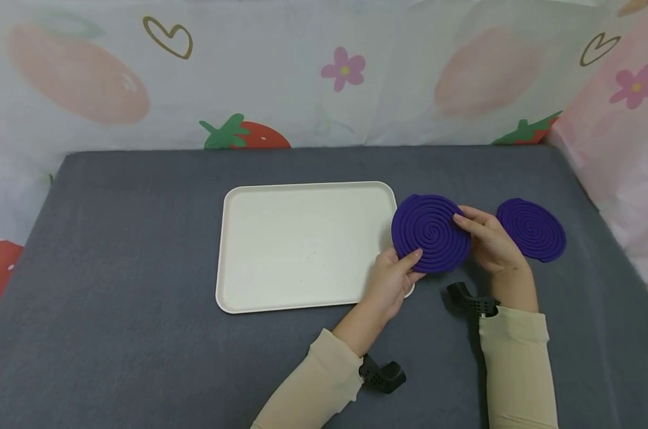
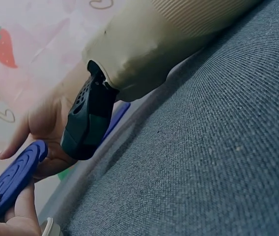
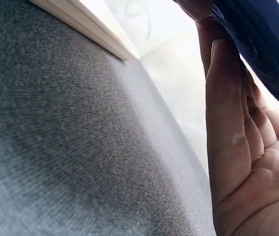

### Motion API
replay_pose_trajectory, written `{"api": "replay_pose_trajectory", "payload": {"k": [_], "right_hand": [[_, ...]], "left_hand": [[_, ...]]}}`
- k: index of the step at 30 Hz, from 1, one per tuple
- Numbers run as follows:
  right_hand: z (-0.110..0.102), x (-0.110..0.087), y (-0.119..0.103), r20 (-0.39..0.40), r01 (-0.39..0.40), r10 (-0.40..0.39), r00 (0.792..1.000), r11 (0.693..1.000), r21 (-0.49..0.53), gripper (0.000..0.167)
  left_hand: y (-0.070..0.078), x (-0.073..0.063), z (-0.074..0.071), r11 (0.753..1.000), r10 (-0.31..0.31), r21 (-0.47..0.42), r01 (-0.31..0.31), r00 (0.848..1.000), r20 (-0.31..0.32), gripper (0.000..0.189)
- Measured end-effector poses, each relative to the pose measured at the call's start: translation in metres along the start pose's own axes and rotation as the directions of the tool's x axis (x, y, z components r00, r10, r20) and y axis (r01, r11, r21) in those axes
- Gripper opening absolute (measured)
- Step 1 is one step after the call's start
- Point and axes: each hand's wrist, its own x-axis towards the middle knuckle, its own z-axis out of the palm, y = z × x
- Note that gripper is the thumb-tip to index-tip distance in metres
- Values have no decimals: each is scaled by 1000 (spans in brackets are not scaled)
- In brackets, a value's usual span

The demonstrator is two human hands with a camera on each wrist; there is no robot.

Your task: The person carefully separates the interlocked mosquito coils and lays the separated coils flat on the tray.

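Note:
In the head view, a round purple spiral coaster (image 1: 431,233) is held up beside the right end of a white tray (image 1: 307,244). My left hand (image 1: 388,280) pinches its lower left edge, thumb on top and fingers beneath. My right hand (image 1: 492,241) is at the right edge. In the left wrist view, the right thumb stands apart from the coaster (image 2: 19,174); the right wrist view has fairly straight fingers (image 3: 228,108) beneath the coaster's edge. A second purple spiral coaster (image 1: 533,230) lies on the table, right of my right hand.
A grey cloth (image 1: 114,250) covers the table. Behind it hangs a white curtain (image 1: 281,77) printed with strawberries, flowers and hearts. Each wrist carries a black camera mount, the left one (image 1: 383,375) low over the table and the right one (image 1: 471,300) nearer the coaster.

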Motion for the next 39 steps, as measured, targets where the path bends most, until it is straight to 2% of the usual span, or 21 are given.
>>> {"api": "replay_pose_trajectory", "payload": {"k": [8,15,21,30,39], "right_hand": [[0,0,1,-47,-7,7,999,1000,-2,27],[0,-2,3,-28,-7,7,1000,1000,13,29],[-1,-2,2,-61,-17,20,998,999,39,30],[0,1,-1,-34,2,2,999,994,109,33],[2,-2,1,-30,-13,17,999,990,143,33]], "left_hand": [[1,0,1,1000,-16,-6,16,1000,-6,37],[-2,1,-1,999,-22,-42,22,1000,14,38],[-2,2,0,998,-12,-62,14,1000,27,38],[3,3,1,999,7,-48,-4,998,63,38],[2,-2,0,998,-3,-63,7,998,58,37]]}}
